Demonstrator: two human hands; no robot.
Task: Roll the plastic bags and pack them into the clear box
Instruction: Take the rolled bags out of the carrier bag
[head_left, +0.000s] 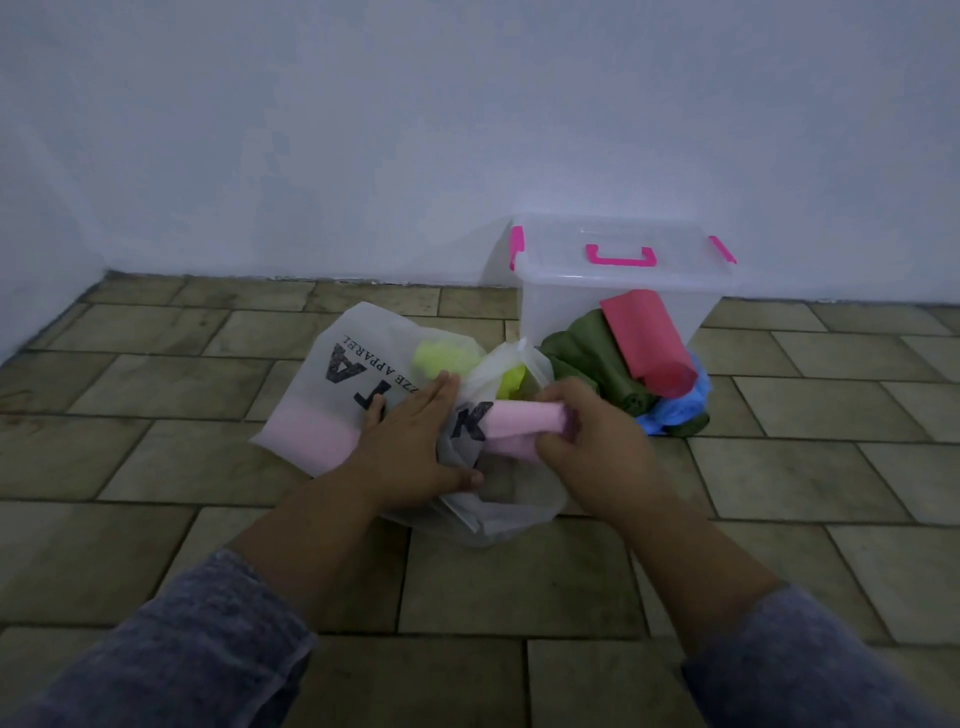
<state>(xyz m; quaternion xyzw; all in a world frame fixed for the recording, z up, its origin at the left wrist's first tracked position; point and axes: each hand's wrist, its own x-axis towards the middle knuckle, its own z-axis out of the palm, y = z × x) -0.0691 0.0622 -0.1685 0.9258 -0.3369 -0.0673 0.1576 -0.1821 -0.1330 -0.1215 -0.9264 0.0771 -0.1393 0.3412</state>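
Several rolls are finished. A red roll (649, 338), green rolls (592, 358) and blue rolls (680, 408) lie heaped on the tiled floor (156, 467) right of centre, against the front of the clear box (561, 306). The box stands at the foot of the wall, upper right of centre, with its lid (571, 249) on and a pink latch at each end. We make out no bag inside it, so we judge that packing has not begun.

At centre frame, rolling is in hand:
- **Right hand** (587, 441): the fingers are curled round a pale pink bag (524, 421), which is partly rolled into a short tube.
- **Left hand** (410, 441): it lies flat with straight fingers, pressing down on a white printed bag (332, 374) spread on the floor left of centre.

Through and beside the white bag we see yellow-green bags (447, 356) and more pale pink. These look loose and unrolled, though we cannot count them.

We put the task near its middle. Part of the rolling is done and one roll is under way. Left to do, by our reckoning:
- roll the yellow-green bags
- roll the white printed bag itself
- open the lid and move every roll into the box
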